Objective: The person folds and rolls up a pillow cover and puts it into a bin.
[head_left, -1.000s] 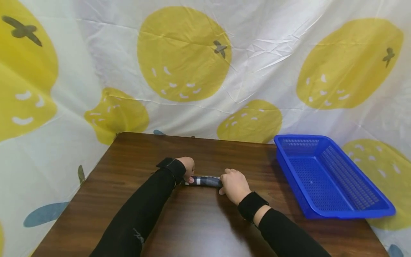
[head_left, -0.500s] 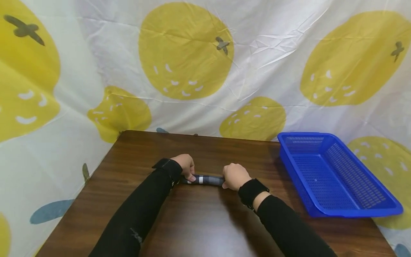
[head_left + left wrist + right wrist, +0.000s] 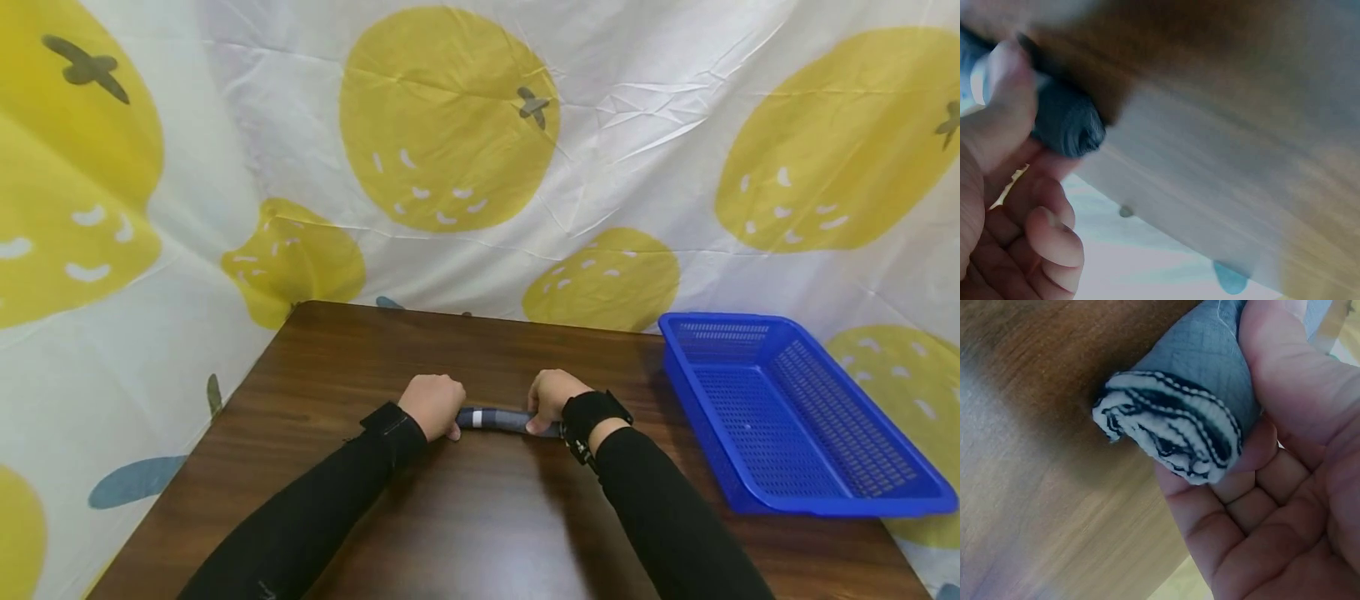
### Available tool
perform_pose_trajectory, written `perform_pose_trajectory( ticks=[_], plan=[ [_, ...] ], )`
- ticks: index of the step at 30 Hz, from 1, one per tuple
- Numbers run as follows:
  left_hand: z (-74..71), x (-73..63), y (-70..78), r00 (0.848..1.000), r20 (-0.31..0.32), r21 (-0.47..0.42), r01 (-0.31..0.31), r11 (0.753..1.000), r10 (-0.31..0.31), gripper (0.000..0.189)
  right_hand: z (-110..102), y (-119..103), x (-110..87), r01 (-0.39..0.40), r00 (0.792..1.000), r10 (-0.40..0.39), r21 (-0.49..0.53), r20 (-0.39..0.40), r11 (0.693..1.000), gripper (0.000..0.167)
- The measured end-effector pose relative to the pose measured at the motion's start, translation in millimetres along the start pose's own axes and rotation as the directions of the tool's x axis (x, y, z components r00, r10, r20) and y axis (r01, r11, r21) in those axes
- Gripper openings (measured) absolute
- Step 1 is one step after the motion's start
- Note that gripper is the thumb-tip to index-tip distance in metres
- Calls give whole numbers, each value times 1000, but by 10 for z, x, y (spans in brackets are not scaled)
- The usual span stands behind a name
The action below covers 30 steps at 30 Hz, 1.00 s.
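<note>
A rolled-up plaid cloth (image 3: pixel 501 419) in dark blue, grey and white lies crosswise over the wooden table. My left hand (image 3: pixel 435 405) pinches it close to its left end. In the left wrist view the thumb (image 3: pixel 1010 94) lies on the roll (image 3: pixel 1065 122), and its coiled end pokes out past the fingers. Towards the other end, my right hand (image 3: pixel 553 397) grips the roll between thumb and fingers. The right wrist view shows the layered spiral end (image 3: pixel 1169 428) with white stitched edges. Beneath the hands, part of the roll is hidden.
At the right of the brown table (image 3: pixel 480 517) stands a blue perforated plastic basket (image 3: pixel 697 417). A white curtain with yellow lemon prints (image 3: pixel 450 125) hangs behind the table's far edge and along its left side.
My left hand has shifted and turned, now covering the roll's left end. The right hand has moved slightly right and turned, so a bit of the roll shows beyond it. The head view has shifted slightly.
</note>
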<state>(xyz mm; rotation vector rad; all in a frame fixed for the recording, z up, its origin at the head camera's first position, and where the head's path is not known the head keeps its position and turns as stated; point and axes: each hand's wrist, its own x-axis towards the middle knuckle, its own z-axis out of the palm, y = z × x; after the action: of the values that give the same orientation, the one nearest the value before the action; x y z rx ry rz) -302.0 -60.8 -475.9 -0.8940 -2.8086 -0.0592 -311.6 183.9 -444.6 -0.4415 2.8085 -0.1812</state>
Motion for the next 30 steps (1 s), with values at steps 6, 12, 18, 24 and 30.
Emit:
perform_pose_trajectory(
  ticks=[6,12,18,24,30],
  plan=[
    [101,-74,47,998,-58,41,30,999,-28,37,42,77,83,-26,999,24,26,45,999,23],
    [99,-91,70,997,-74,39,23,999,-20,31,-8,58,33,-55,997,50,97,55,994,22],
    [57,-13,78,999,-34,0,40,999,-40,30,-19,81,6,-52,998,48,132,31,990,22],
    [19,174,-25,990,126,-43,65,997,-59,31,0,71,-63,-39,998,47,161,-43,986,24],
    [3,316,-86,968,244,-24,75,997,-67,30,155,-5,-176,22,975,-6,69,-221,997,29]
  ],
)
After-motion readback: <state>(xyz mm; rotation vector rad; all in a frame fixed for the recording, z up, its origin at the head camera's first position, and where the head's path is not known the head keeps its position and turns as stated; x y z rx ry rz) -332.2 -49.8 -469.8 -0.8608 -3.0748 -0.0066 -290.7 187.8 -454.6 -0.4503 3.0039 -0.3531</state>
